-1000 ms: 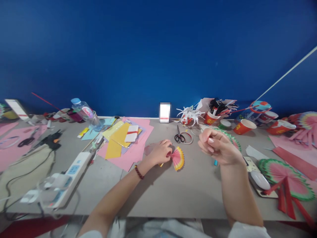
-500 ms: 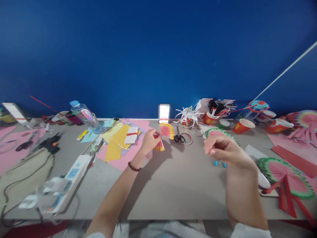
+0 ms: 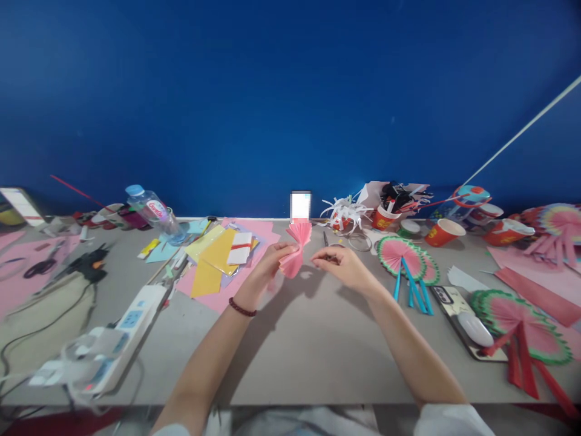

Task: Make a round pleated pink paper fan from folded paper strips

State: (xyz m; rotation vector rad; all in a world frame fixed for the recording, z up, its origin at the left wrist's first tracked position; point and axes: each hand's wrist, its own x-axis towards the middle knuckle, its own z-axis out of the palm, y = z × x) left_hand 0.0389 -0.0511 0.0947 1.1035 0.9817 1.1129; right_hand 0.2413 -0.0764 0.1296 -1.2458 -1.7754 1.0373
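Pinched at its middle by my left hand (image 3: 273, 259) is a pink pleated paper fan (image 3: 294, 257), its folds spread above and below the fingers like a bow. Just right of it, apart from the paper, hovers my right hand (image 3: 341, 266). Its thumb and fingertips are drawn together; whatever they hold, if anything, is too small to make out. A pair of scissors (image 3: 325, 238) lies behind the right hand, its handles mostly hidden. Farther right are green-edged pink paper fans (image 3: 394, 253) with blue handles.
Coloured paper (image 3: 207, 277) and packets lie left of the hands, beside a power strip (image 3: 131, 330) and a leaning bottle (image 3: 157, 212). Paper cups (image 3: 445, 233) line the back right. A computer mouse (image 3: 475, 328) rests on a phone (image 3: 447, 297) beside red-handled fans (image 3: 521, 327).
My right hand has swung left and inward, close to the fan, uncovering the blue-handled fans. In my left hand the fan has turned from its yellow-edged side to plain pink.
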